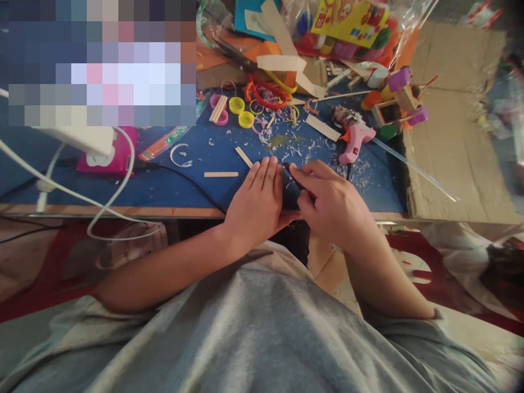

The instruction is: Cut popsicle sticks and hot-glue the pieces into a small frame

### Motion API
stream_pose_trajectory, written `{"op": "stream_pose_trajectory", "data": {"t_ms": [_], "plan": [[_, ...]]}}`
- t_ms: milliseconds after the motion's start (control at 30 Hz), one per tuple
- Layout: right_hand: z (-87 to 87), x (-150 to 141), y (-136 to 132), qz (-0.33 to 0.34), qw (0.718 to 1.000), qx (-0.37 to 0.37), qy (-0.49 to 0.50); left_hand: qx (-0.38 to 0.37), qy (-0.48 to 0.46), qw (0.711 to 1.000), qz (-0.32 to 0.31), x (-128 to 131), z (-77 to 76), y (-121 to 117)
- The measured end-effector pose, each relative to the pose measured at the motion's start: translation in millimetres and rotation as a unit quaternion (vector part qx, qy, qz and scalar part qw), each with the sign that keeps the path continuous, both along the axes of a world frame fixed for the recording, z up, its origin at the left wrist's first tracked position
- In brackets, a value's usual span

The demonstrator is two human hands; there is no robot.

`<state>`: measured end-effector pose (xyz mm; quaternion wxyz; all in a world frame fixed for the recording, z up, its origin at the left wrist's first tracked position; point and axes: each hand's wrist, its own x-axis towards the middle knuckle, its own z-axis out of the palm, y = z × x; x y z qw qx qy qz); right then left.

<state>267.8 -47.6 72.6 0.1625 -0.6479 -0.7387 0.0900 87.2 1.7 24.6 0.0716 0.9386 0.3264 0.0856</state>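
Observation:
My left hand (258, 199) lies flat on the blue table, its fingers stretched out and side by side. From under its fingertips pokes the end of a pale craft stick (243, 156); the rest is hidden. Close by on the right, my right hand (329, 196) is closed around a slim black tool (291, 173), which points toward the left fingertips. My fingers cover most of that tool, so its exact kind does not show. A second craft stick (221, 174) lies flat to the left of my left hand.
A pink glue gun (357, 143) rests beyond my right hand, among white scraps. Yellow rings (246, 119), red-handled scissors (268, 98) and paper strips (282, 63) crowd the back. Cardboard (454, 136) covers the right side. A magenta power block (110, 158) with a white cable (133, 147) stands left.

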Motion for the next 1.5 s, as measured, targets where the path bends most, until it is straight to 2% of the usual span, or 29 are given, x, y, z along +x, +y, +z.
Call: {"op": "stream_pose_trajectory", "data": {"t_ms": [133,433,700,1100,1500], "plan": [[-0.6,1,-3,-0.002,1.0,0.006,-0.001,0.004,0.0,1.0,0.005,2,-0.2,-1],[-1.7,2,11,0.022,1.0,0.002,-0.012,-0.02,0.016,1.0,0.017,5,3.5,-2],[1.6,0,-1,0.0,1.0,-0.007,-0.02,-0.011,0.0,1.0,0.01,4,2.6,-1],[-2.5,-6,-6,-0.011,1.0,0.01,-0.025,-0.016,0.051,0.999,-0.001,3,15.0,0],[-5.7,-3,10,0.016,0.999,0.033,-0.006,-0.039,0.034,0.999,0.007,3,13.6,5]]}}
